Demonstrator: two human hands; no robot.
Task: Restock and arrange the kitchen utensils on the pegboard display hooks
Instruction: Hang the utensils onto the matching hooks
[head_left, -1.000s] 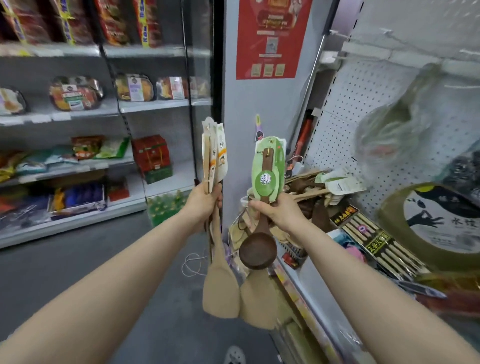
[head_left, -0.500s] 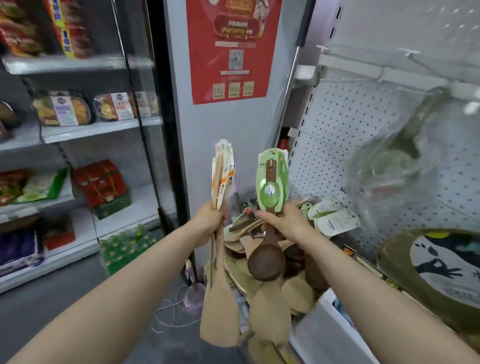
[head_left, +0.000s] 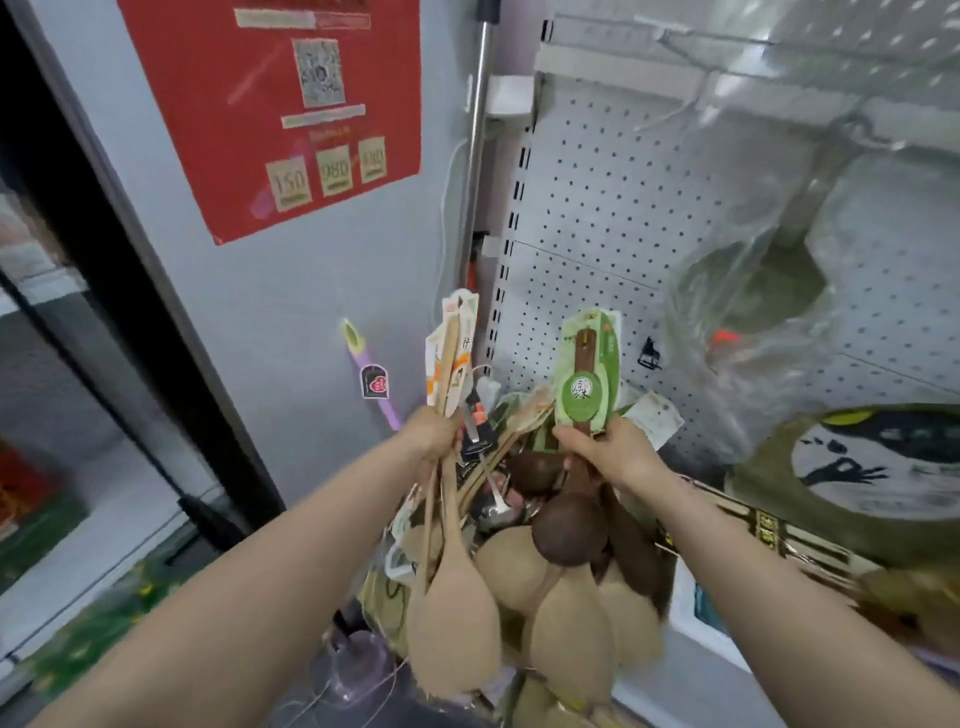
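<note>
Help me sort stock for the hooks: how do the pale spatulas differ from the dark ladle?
The pale spatulas, bunched in the left hand, are tan with flat blades; the dark ladle, alone in the right hand, is brown with a rounded bowl. The spatulas carry white-and-orange cards; the ladle has a green card. Both are gripped by the handle, card end up.

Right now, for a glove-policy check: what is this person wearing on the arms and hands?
Nothing that shows. The left forearm and right forearm are bare up to the frame edge, with no sleeve in view. The left hand and right hand have no gloves. No watch, bracelet or ring is visible, though blur could hide small details.
</note>
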